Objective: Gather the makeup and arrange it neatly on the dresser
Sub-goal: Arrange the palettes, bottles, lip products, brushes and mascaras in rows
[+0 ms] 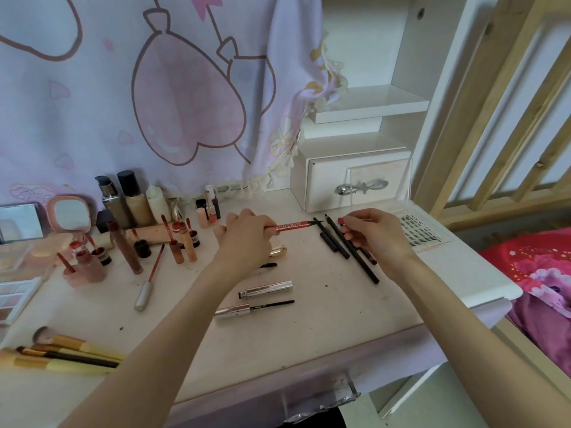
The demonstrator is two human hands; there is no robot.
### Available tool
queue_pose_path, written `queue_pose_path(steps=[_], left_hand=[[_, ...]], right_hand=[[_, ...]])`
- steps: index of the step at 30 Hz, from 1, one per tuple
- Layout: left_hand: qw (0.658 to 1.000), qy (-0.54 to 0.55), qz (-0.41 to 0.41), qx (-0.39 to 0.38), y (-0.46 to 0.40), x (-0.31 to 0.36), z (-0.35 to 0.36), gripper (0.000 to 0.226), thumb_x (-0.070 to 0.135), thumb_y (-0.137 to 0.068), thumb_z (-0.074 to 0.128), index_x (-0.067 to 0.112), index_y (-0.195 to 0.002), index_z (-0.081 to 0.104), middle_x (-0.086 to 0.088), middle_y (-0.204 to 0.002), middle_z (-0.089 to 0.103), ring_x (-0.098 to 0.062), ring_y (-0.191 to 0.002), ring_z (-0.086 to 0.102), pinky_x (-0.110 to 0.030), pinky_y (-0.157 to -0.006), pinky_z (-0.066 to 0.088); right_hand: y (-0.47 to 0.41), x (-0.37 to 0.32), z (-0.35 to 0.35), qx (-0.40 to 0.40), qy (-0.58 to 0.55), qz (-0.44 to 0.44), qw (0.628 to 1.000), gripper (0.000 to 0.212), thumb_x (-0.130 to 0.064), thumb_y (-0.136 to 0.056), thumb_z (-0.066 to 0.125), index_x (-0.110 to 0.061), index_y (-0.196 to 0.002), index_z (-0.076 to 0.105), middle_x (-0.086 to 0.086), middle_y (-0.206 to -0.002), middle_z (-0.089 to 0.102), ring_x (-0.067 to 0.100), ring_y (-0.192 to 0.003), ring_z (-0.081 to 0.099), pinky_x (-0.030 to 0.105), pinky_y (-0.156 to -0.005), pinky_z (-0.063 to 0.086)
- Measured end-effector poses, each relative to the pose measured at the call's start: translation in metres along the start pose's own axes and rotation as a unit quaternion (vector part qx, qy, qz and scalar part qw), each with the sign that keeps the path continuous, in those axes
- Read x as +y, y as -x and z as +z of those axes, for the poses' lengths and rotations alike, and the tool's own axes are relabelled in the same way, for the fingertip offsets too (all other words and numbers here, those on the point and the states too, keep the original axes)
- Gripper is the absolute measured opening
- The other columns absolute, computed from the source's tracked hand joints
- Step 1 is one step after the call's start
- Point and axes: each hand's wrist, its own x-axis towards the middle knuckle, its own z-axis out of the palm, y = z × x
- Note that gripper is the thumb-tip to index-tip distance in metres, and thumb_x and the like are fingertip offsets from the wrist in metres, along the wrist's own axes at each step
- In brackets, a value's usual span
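Observation:
My left hand [247, 236] grips a red eyeliner pen [292, 226] above the white dresser top [309, 329], its black tip pointing right. My right hand [375, 234] pinches the pen's red cap [341, 220] a short way off the tip. Under my right hand lie several black pencils [355, 254]. Below my hands lie a silver mascara tube [267, 289] and a silver-handled mascara wand [251, 308]. A gold tube [278, 251] and a black brush tip [268, 265] show beside my left wrist.
Open lip glosses and wands [129, 245] crowd the left, with foundation bottles [133, 200] and a pink mirror [68, 216] behind. Brushes [61, 355] lie front left, palettes [15, 298] at the left edge. A small drawer box [355, 183] and lash tray [420, 231] sit right.

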Motion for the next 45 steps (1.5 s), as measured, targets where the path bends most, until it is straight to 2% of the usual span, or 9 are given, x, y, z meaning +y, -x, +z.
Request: queue_pose_path(steps=[6,12,17,22,28,33,37,41,45], left_hand=[[1.0,0.01,-0.015,-0.011,-0.03,0.014,0.013,0.025,0.014,-0.093,0.04,0.023,-0.094,0.064,0.001,-0.092,0.057,-0.023,-0.104,0.041,-0.034,-0.077,0.019],[0.999,-0.036,0.035,0.007,-0.031,0.047,0.04,0.025,0.02,-0.093,0.041,0.009,-0.11,0.055,-0.008,-0.106,0.061,-0.026,-0.103,0.05,-0.032,-0.083,0.026],[0.997,-0.057,0.052,-0.012,-0.022,0.061,0.052,0.014,0.018,-0.092,0.041,0.009,-0.099,0.048,-0.008,-0.093,0.059,-0.024,-0.078,0.045,-0.029,-0.072,0.028],[0.996,0.031,0.053,-0.069,-0.019,0.065,0.061,0.018,0.016,-0.09,0.043,0.007,-0.105,0.05,-0.008,-0.098,0.059,-0.025,-0.09,0.05,-0.032,-0.077,0.039],[0.989,0.11,0.055,-0.086,-0.018,0.061,0.061,0.017,0.012,-0.091,0.048,0.009,-0.106,0.055,-0.007,-0.104,0.06,-0.025,-0.1,0.053,-0.038,-0.091,0.043],[0.986,0.139,0.059,-0.074,-0.023,0.051,0.059,0.02,0.011,-0.091,0.049,0.014,-0.111,0.053,-0.004,-0.109,0.062,-0.023,-0.103,0.054,-0.038,-0.096,0.04],[0.972,0.218,0.073,-0.042,-0.022,0.046,0.053,0.023,0.015,-0.091,0.055,0.013,-0.114,0.057,0.001,-0.106,0.062,-0.011,-0.093,0.051,-0.019,-0.084,0.037],[0.939,0.337,0.043,-0.058,-0.022,0.043,0.048,0.013,0.018,-0.088,0.061,0.015,-0.1,0.065,-0.003,-0.096,0.068,-0.013,-0.086,0.058,-0.023,-0.083,0.044],[0.905,0.42,-0.017,-0.069,-0.023,0.038,0.042,0.003,0.013,-0.085,0.064,0.015,-0.088,0.064,-0.01,-0.085,0.069,-0.011,-0.068,0.059,-0.018,-0.061,0.042]], right_hand=[[0.0,0.011,-0.006,0.012,0.062,-0.005,0.998,0.014,0.006,-0.083,0.057,-0.004,-0.092,0.061,-0.001,-0.077,0.068,0.008,-0.062,0.062,0.01,-0.047,0.043],[-0.001,0.015,-0.01,0.027,0.068,-0.017,0.997,0.012,0.001,-0.081,0.064,-0.011,-0.082,0.06,0.004,-0.075,0.07,0.004,-0.055,0.062,0.011,-0.048,0.044],[-0.003,0.021,-0.016,0.061,0.104,-0.046,0.992,0.007,-0.007,-0.08,0.067,-0.012,-0.079,0.062,0.007,-0.076,0.07,0.007,-0.056,0.059,0.012,-0.049,0.04],[-0.004,0.026,-0.017,0.064,0.121,-0.052,0.989,0.008,-0.004,-0.082,0.062,-0.013,-0.082,0.063,0.002,-0.077,0.068,0.008,-0.064,0.06,0.009,-0.049,0.04],[-0.004,0.033,-0.016,0.051,0.15,-0.049,0.986,0.012,-0.009,-0.08,0.065,-0.02,-0.082,0.06,0.005,-0.086,0.07,0.018,-0.084,0.067,0.032,-0.081,0.052],[0.001,0.033,-0.007,0.046,0.183,-0.089,0.978,0.006,-0.013,-0.081,0.067,-0.013,-0.084,0.062,-0.005,-0.074,0.063,0.005,-0.069,0.058,0.008,-0.058,0.043],[0.005,0.032,0.0,0.032,0.188,-0.124,0.974,0.011,-0.01,-0.081,0.068,-0.018,-0.078,0.061,-0.009,-0.073,0.061,0.002,-0.069,0.057,0.006,-0.06,0.042],[0.009,0.034,0.006,0.017,0.191,-0.154,0.969,0.018,-0.011,-0.08,0.07,-0.024,-0.073,0.06,-0.01,-0.073,0.064,0.002,-0.07,0.059,0.012,-0.067,0.045],[0.014,0.035,0.011,-0.005,0.17,-0.188,0.967,0.018,-0.004,-0.08,0.069,-0.018,-0.073,0.061,-0.013,-0.066,0.061,-0.005,-0.056,0.053,0.007,-0.059,0.041]])
